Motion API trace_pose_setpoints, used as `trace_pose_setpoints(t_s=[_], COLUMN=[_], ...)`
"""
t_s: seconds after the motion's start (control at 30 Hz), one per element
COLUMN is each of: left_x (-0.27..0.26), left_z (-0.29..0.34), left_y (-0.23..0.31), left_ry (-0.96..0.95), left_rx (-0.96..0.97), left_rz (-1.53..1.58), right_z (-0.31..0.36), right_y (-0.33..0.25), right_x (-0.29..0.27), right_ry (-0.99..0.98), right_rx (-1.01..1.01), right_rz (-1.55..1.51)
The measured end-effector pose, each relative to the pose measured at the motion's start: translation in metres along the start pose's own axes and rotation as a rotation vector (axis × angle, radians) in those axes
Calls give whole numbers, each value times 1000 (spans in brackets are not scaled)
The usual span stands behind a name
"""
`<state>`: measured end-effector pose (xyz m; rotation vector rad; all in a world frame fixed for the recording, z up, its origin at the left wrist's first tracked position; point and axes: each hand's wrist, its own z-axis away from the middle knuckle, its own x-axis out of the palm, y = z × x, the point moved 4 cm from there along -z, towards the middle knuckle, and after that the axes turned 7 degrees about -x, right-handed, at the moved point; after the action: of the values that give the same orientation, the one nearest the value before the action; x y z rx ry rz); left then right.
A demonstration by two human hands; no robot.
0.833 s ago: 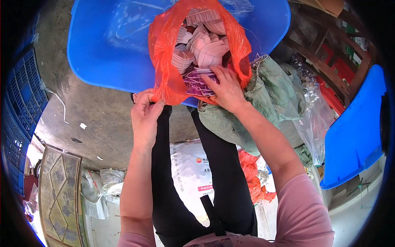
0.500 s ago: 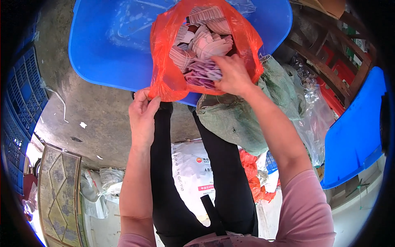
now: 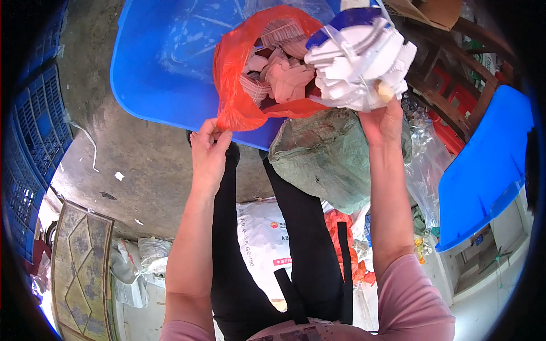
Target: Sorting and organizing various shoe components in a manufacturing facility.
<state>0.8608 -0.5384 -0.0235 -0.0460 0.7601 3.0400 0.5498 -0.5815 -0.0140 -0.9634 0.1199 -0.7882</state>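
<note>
My left hand [image 3: 209, 150] pinches the near-left rim of a red plastic bag [image 3: 239, 68]. Inside the bag lie several stacks of thin pale pieces [image 3: 290, 77], some with scalloped edges, tinted pink by the bag. To the right of the bag, my right hand [image 3: 384, 122] is raised and closed on a bundle of white flat pieces [image 3: 358, 65], fingers at its near end. Clear plastic strips cross the bundle, and dark blue shows at its far side. What exactly the pieces are, I cannot tell.
A blue plastic tub [image 3: 153, 85] sits under the red bag. Beside it lies a green woven sack [image 3: 327, 162]. A blue panel [image 3: 483, 170] stands at right, near a wooden frame [image 3: 443, 108]. Blue crates [image 3: 40, 136] line the left, above a patterned metal panel [image 3: 82, 261].
My right hand has come out of the red bag and moved right, lifting the bundle with it. My left hand still grips the rim, slightly further right.
</note>
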Motion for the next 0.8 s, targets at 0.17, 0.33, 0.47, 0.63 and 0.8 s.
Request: trace_pose_setpoints(t_s=[0.17, 0.33, 0.47, 0.63, 0.8], left_x=[12, 20, 12, 41, 54], left_z=[-8, -8, 9, 92, 206], left_y=[22, 55, 73, 75, 91], left_ry=[-65, -63, -56, -200, -469], left_rx=[30, -67, 34, 126, -473], left_rz=[-127, -123, -291, -295, 452], right_z=[35, 93, 141, 196, 244], right_y=[-23, -29, -41, -56, -103], right_x=[-26, -39, -19, -4, 32], right_ry=[86, 137, 138, -2, -138], right_rx=[45, 145, 197, 416, 536], right_rz=[28, 28, -49, -71, -103])
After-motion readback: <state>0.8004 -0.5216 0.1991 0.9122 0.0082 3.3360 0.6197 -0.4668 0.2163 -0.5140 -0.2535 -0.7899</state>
